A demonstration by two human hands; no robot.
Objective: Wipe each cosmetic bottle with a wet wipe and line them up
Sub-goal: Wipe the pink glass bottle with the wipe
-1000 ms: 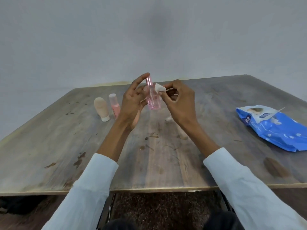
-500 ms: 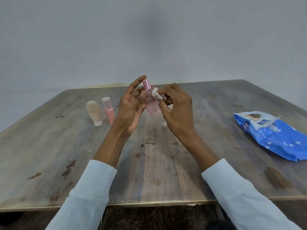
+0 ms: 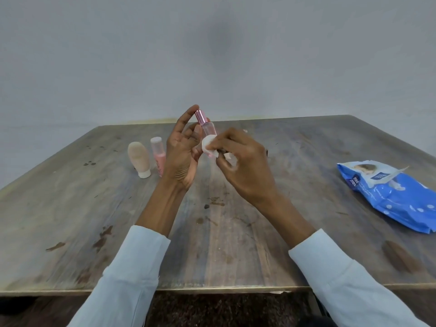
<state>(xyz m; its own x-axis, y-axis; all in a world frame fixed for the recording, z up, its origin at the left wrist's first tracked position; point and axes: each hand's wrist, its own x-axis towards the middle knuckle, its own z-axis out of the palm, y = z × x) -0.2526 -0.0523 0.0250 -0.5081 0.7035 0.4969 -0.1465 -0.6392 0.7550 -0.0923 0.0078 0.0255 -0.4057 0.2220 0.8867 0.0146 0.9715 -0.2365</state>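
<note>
My left hand (image 3: 181, 152) holds a clear pink bottle (image 3: 208, 129) with a shiny pink cap upright above the table. My right hand (image 3: 245, 168) pinches a folded white wet wipe (image 3: 208, 143) and presses it against the bottle's lower body. To the left, a beige tube (image 3: 139, 159) standing on its white cap and a pink bottle (image 3: 158, 154) with a pale cap stand side by side on the table. A small pale object lies behind my right hand, mostly hidden.
The worn wooden table (image 3: 212, 232) has dark stains. A blue wet-wipe pack (image 3: 389, 194) with its flap lifted lies at the right. The table's front edge runs just above my sleeves. A plain grey wall stands behind.
The wipe has slid down from the bottle's neck to its lower body. My view has tipped up, so everything sits lower in the frame.
</note>
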